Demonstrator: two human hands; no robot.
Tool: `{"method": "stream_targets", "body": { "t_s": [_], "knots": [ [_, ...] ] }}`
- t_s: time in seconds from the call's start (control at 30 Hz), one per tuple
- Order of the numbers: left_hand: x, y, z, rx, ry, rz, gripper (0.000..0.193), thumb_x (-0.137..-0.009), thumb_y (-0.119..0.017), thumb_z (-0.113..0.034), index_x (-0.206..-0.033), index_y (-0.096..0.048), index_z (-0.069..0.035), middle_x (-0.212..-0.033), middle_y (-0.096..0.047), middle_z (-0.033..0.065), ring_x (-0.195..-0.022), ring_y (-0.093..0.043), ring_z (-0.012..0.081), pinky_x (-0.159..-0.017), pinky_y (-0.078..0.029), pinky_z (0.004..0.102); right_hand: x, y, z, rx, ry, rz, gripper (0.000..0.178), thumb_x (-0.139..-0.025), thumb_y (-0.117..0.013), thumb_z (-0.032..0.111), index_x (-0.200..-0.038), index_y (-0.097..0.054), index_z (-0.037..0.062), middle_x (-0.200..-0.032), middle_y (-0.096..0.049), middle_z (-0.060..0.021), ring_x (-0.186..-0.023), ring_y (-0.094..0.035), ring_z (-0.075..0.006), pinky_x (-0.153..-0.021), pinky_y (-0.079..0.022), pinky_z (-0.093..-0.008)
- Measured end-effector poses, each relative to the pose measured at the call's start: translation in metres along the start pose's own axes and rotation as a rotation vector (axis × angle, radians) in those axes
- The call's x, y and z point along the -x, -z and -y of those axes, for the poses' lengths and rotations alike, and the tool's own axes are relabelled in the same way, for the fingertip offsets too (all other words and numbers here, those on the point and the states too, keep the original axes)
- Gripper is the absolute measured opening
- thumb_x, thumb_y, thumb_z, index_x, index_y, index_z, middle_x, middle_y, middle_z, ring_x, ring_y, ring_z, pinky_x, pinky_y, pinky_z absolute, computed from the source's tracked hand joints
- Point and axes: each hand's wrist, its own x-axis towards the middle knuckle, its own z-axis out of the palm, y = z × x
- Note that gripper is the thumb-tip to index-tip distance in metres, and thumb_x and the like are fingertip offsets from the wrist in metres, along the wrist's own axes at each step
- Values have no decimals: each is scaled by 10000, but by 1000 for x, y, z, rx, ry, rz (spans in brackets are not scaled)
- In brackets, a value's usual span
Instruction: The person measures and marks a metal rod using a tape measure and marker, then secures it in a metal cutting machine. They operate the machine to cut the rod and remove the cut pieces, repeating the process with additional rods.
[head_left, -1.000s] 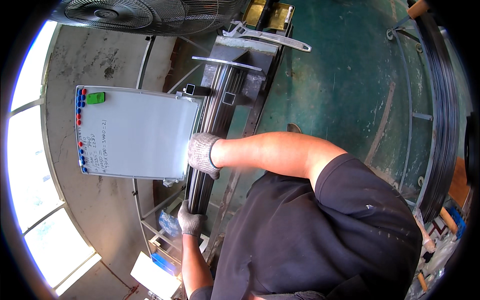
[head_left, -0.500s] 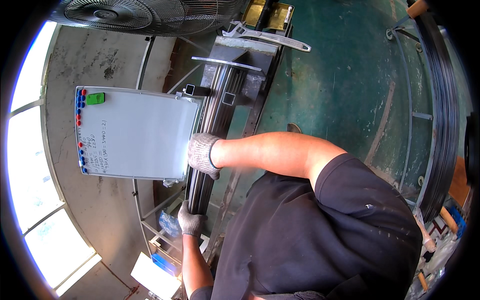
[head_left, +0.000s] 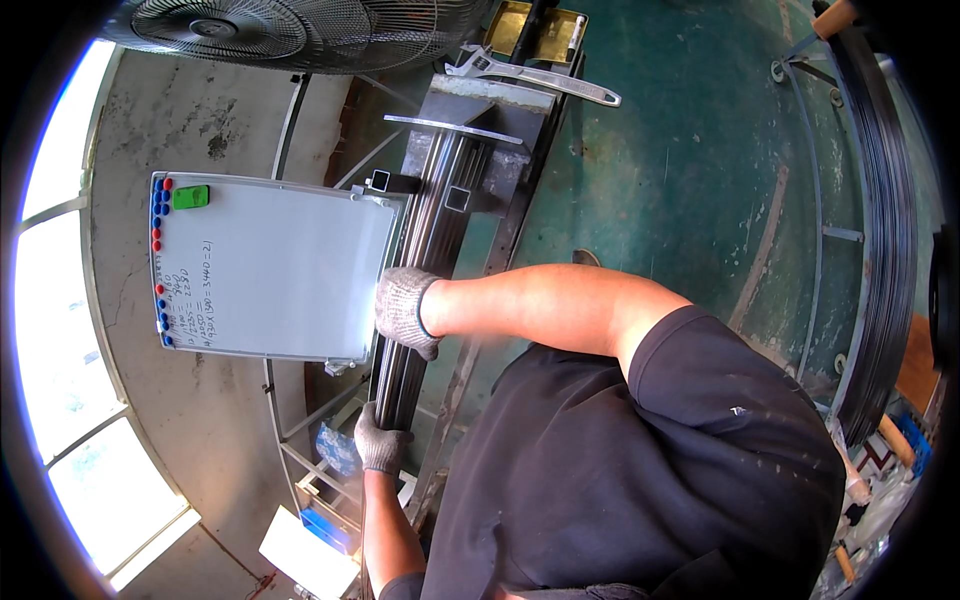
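Observation:
A bundle of long, shiny metal bars (head_left: 440,220) lies along a bench, running from a flat metal end plate (head_left: 455,127) down toward me. My right hand (head_left: 405,310), in a grey knitted glove, is closed over the middle of the bundle, its fingers partly hidden on the far side. Nearer to me, the gloved left hand (head_left: 382,440) grips the bars at their near end, thumb side against them; its fingertips are hidden. Two short square-tube posts, one on the left (head_left: 390,181) and one on the right (head_left: 470,198), flank the bars beyond my right hand.
A whiteboard (head_left: 290,270) with magnets and a green eraser (head_left: 191,197) stands left of the bars. An adjustable wrench (head_left: 540,75) rests at the bench's far end near a yellow tray (head_left: 545,35). A large fan (head_left: 280,30) is behind. Dark bars lie on a rack (head_left: 880,220) at right.

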Motion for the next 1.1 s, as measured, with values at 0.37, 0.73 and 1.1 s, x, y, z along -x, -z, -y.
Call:
{"method": "stream_targets", "body": {
  "t_s": [0.37,0.73,1.1],
  "knots": [
    [-2,-2,5,-6,0,7,596,-537,-950,-51,-1092,-732,-61,-994,-810,132,-943,-783,364,-920,-613,460,4,-1,0,-5,3,-71,475,-696,-1031,512,-1002,-930,163,-946,-884,-76,-944,-861,-312,-890,-668,-468],
    [-1,-2,3,12,12,-4,593,-538,-944,-48,-1091,-730,-60,-994,-811,137,-947,-783,370,-916,-608,460,3,-1,0,-10,4,-71,497,-690,-1037,528,-1012,-931,164,-966,-887,-77,-965,-862,-311,-899,-667,-466],
    [-1,1,-2,-12,-4,-4,580,-527,-939,-53,-1067,-728,-58,-978,-806,137,-932,-780,374,-900,-609,466,2,-2,0,3,8,-78,517,-684,-1034,543,-1012,-929,157,-960,-887,-76,-949,-863,-309,-893,-667,-465]
  ]
}}
